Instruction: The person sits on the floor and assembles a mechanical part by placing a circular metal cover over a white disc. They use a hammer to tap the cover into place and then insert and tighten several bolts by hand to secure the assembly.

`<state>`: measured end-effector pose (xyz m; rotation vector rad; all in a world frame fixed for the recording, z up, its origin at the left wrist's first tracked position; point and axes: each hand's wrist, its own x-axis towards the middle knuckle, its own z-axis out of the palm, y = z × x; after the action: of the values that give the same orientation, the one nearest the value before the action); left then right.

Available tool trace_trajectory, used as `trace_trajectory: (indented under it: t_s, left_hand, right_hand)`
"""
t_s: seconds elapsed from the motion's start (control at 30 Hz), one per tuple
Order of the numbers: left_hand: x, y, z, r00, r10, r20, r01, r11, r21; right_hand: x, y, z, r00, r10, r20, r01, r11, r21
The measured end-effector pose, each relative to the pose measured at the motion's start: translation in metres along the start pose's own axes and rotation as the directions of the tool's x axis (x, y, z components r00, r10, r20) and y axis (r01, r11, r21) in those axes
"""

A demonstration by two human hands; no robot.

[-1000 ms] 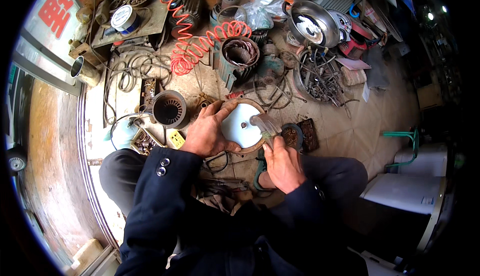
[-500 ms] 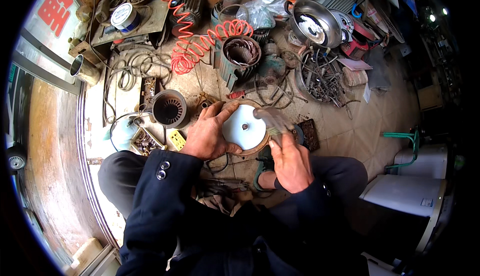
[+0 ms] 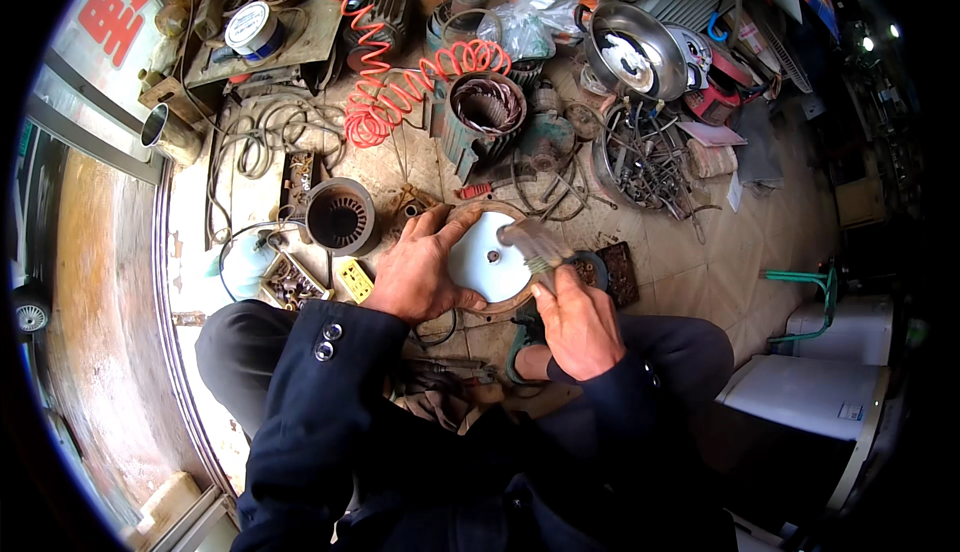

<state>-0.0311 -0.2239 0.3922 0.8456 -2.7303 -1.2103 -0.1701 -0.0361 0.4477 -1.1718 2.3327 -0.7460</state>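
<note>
My left hand grips the left edge of a round metal cover with a rusty brown rim. Its fingers curl over the top of the rim and the thumb lies along the bottom. A smooth pale blue disc fills the cover's middle, with a small dark shaft end at its centre. In my right hand is the handle of a hammer. Smeared by motion, the hammer's head hangs over the disc's right side; whether it touches cannot be made out.
A rusty motor stator stands left of my left hand, beside a yellow block and a box of small parts. Farther off are a finned motor housing, a coiled red hose and a metal basin. A dark tray lies to the right.
The hammer and my right hand have shifted slightly downward over the disc's right side. My left hand keeps its grip on the cover.
</note>
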Motion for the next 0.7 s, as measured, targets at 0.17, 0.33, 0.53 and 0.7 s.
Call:
trace_trajectory:
  t_s: [0.17,0.33,0.53,0.7]
  left_hand:
    - [0.002,-0.002,0.003,1.000,0.013,-0.002,-0.013,1.000,0.014]
    - [0.003,-0.002,0.003,1.000,0.015,-0.003,-0.015,1.000,0.003]
    - [0.002,-0.002,0.002,1.000,0.018,0.005,-0.017,1.000,-0.014]
    - [0.001,-0.003,0.001,1.000,-0.005,0.012,0.006,0.999,-0.034]
  right_hand:
    - [0.005,0.005,0.006,0.990,0.085,0.108,-0.064,0.980,-0.189]
    - [0.001,0.005,0.007,0.998,0.060,-0.016,-0.060,0.998,0.016]
    - [0.002,-0.008,0.004,0.992,-0.061,-0.111,0.079,0.984,0.163]
    - [0.008,-0.001,0.011,0.996,-0.049,0.069,0.051,0.998,-0.029]
